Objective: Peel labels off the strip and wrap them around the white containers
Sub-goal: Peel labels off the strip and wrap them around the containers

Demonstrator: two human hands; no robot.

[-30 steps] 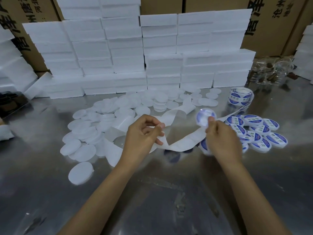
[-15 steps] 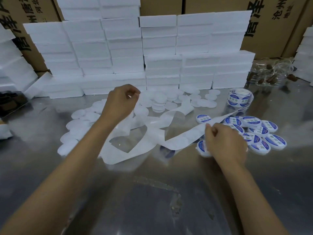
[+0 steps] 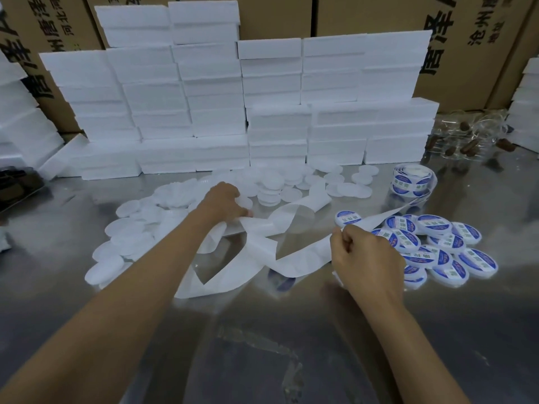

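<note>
Pinching the backing strip (image 3: 303,258) between thumb and fingertips, the right hand (image 3: 364,258) has its fingers curled tight on the strip's edge, just beside the pile of labelled containers (image 3: 437,246) toward the right side of the counter (image 3: 262,345). Left hand (image 3: 224,202) is reached out further back, fingers curled down onto a plain white container (image 3: 243,203) at the edge of the unlabelled pile (image 3: 140,228) (can't quite tell if it's actually gripped or just touched, the fingers hide most of it). Strip itself loops and twists across the middle of the counter between the two hands, and it runs off back-right to the label roll (image 3: 412,177) sitting near the rear right. More loose white lids or containers are scattered along the back in front of the stacked white foam boxes (image 3: 262,91), with cardboard cartons (image 3: 466,39) behind those. My read: one round is done and this is the fetch step, grabbing the next blank container while the other hand keeps the strip ready. Next move probably needs the left hand to bring that container in close, then the right to find the next label's edge and peel it cleanly without the slack strip tangling.
</note>
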